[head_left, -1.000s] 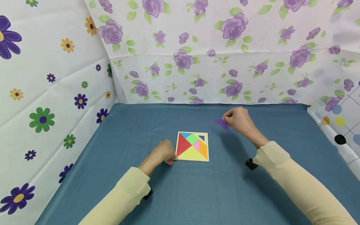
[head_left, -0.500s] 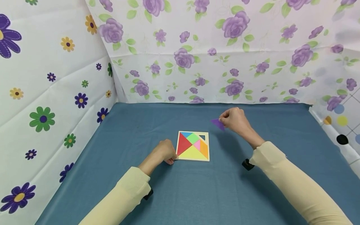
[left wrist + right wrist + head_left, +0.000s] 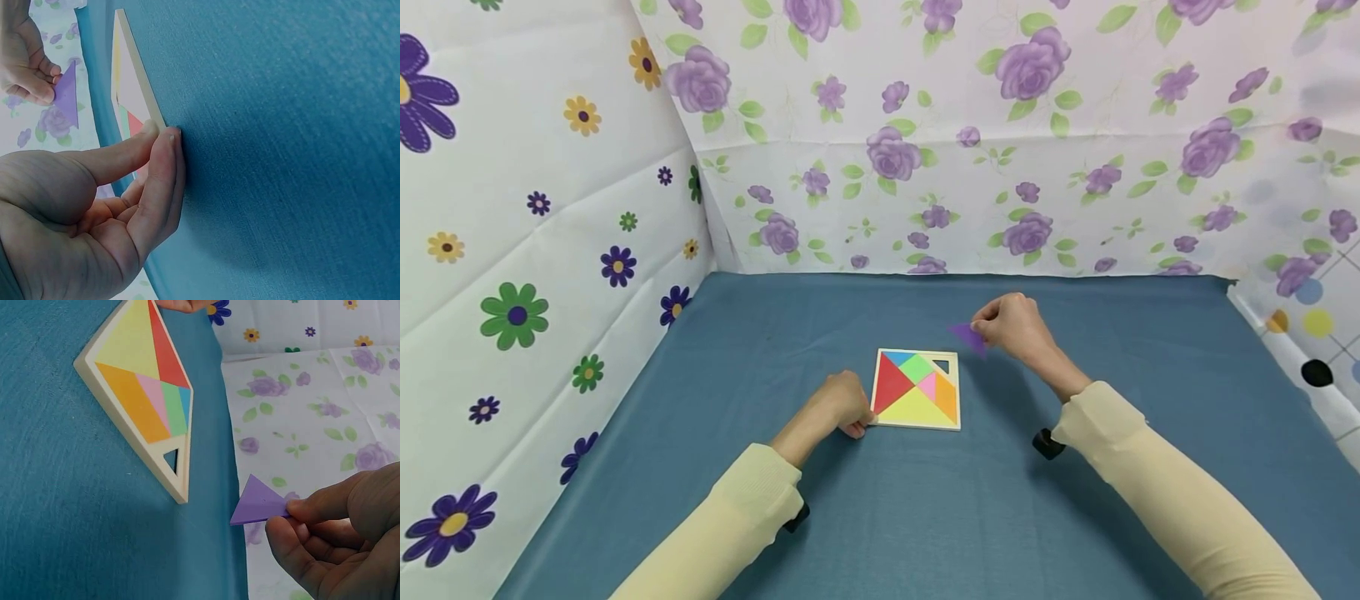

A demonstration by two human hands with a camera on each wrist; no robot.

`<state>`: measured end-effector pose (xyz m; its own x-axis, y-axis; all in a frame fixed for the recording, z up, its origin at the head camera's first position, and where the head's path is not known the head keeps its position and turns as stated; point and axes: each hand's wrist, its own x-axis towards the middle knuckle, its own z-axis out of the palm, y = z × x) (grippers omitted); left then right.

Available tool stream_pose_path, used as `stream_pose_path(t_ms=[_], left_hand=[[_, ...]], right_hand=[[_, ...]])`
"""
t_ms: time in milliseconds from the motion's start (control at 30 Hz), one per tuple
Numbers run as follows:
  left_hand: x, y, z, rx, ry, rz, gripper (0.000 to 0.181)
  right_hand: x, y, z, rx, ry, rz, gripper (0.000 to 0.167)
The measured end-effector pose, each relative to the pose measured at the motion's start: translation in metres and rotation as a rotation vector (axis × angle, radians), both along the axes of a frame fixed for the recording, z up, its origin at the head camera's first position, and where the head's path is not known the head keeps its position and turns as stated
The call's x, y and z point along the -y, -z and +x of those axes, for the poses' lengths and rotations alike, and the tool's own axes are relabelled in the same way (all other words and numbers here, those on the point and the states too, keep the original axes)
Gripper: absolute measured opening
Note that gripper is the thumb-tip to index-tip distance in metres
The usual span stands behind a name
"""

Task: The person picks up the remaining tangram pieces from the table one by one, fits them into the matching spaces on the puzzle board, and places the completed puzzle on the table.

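Observation:
A square wooden tangram board (image 3: 917, 428) lies flat on the cloth, filled with red, yellow, orange, pink, green and blue pieces. Near its far right corner is a small triangular opening (image 3: 942, 367) through which dark cloth shows. My left hand (image 3: 841, 404) pinches the board's near left corner between thumb and fingers, as the left wrist view shows. Held up beyond the board's right side is a purple triangle tile (image 3: 257, 503). My right hand (image 3: 1017, 327) pinches one end of that tile between thumb and index finger, apart from the board.
Blue cloth (image 3: 760, 333) covers the table. A white sheet with purple roses (image 3: 891, 154) hangs along the back edge, and a daisy-print sheet (image 3: 516, 317) closes the left side. Dark cameras sit at both wrists.
My right hand has moved left and slightly nearer with the purple triangle tile, closer to the board. The left hand has stayed at the board's corner.

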<state>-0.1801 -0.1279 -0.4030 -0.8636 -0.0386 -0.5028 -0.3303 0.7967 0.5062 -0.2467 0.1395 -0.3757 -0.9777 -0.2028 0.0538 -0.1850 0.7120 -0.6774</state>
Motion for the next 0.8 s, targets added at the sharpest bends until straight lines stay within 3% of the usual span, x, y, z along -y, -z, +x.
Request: stream_pose_path(t_ms=[367, 800], left_hand=[[0.002, -0.002, 0.002, -0.007, 0.027, 0.014, 0.017], [0.001, -0.001, 0.001, 0.005, 0.006, 0.014, 0.017]], right_hand=[[0.009, 0.008, 0.000, 0.031, -0.001, 0.001, 0.017], [0.019, 0.016, 0.000, 0.048, -0.016, -0.020, 0.015]])
